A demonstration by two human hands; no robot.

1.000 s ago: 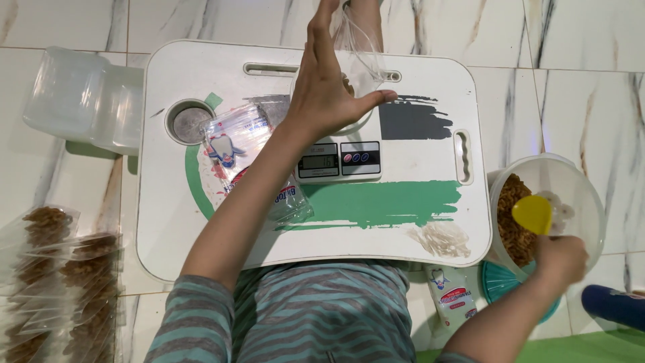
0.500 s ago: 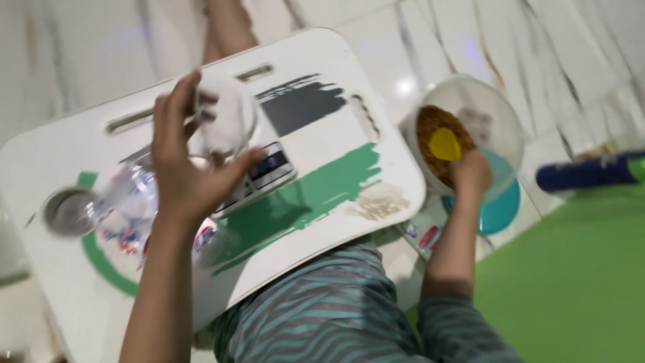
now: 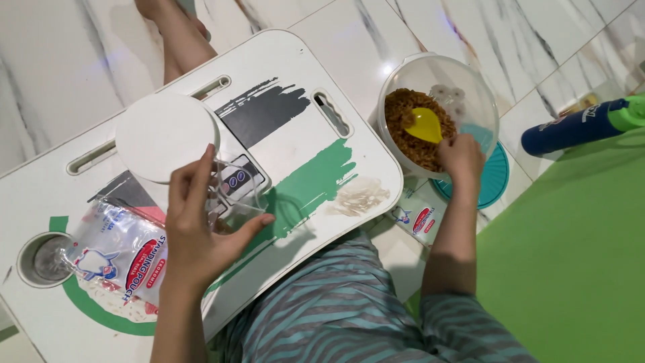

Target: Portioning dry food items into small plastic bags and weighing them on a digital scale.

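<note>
My left hand holds a small clear plastic pouch open just in front of a white kitchen scale, which stands on a white lap tray. The pouch partly covers the scale's display. My right hand reaches into a clear plastic bowl of brown crunchy snack on the floor to the right and grips a yellow scoop resting in the snack.
A pack of clear pouches lies on the tray's left, by a round cup recess. Another pouch pack and a teal lid lie under the bowl. A blue bottle rests beside a green mat.
The view has swung and tilted. My left hand has come down from above the scale to its front edge with the pouch. My right hand stays on the scoop in the bowl.
</note>
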